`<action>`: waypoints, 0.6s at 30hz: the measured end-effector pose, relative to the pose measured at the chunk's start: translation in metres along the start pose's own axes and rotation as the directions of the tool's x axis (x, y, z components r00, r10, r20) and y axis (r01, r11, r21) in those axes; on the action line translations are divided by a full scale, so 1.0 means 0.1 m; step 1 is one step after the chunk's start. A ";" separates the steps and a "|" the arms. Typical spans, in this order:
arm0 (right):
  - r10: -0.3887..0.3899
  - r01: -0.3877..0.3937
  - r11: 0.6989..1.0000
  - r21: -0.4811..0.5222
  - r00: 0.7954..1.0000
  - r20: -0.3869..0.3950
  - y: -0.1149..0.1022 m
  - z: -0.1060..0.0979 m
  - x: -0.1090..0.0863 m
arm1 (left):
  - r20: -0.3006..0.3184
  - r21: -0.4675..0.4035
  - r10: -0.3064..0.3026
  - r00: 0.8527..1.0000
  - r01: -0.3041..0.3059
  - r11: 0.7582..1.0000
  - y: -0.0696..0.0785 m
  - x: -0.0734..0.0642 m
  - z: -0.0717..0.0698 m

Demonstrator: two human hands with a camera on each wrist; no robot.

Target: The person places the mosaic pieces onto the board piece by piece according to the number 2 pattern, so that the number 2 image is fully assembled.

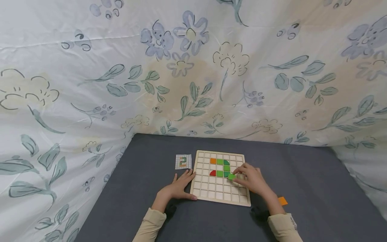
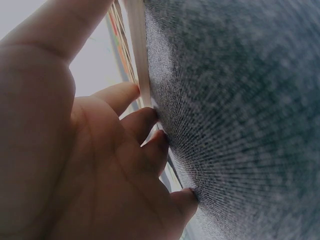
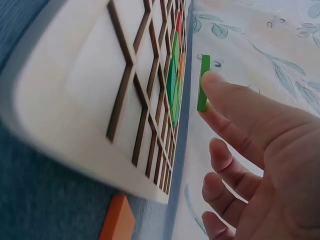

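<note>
My right hand (image 1: 252, 178) pinches a green square tile (image 1: 231, 176) between thumb and fingertips, over the right half of a wooden grid board (image 1: 208, 194). In the right wrist view this green tile (image 3: 204, 65) is seen edge-on, apart from the board's face, with the other fingers bent loosely. My left hand (image 1: 178, 188) rests at the board's left edge, fingers spread and thumb at the near corner. Set in the grid are an orange tile (image 1: 213, 161), a red rounded tile (image 1: 213, 173) and several green ones (image 1: 219, 161).
Left of the board lies a small printed card (image 1: 187, 156) with a coloured grid pattern. A loose orange tile (image 1: 282, 201) lies on the dark cloth (image 1: 311, 188) beside my right forearm. Floral fabric (image 1: 193, 111) hangs behind the table and at its sides.
</note>
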State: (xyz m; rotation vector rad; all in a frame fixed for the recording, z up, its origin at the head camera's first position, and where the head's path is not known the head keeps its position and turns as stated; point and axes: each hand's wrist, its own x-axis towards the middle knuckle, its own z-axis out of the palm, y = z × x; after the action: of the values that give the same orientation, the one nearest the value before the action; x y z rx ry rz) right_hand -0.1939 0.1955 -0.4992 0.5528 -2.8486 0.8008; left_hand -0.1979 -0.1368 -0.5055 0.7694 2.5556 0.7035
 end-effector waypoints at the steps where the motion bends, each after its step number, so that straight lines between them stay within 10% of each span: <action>1: -0.001 0.001 1.000 0.001 1.000 0.001 -0.01 0.01 0.01 | -0.001 0.001 0.001 1.000 -0.001 1.000 0.00 0.00 0.00; 18: -0.068 0.069 0.997 0.035 0.997 -0.025 -0.20 0.15 0.12 | 0.001 -0.002 -0.007 1.000 0.007 1.000 0.01 0.01 -0.01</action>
State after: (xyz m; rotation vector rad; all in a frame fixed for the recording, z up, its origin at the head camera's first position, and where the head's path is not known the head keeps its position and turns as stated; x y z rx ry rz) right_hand -0.1978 0.1683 -0.5003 0.6375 -2.7822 0.8421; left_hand -0.1989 -0.1360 -0.5044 0.7593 2.5548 0.7028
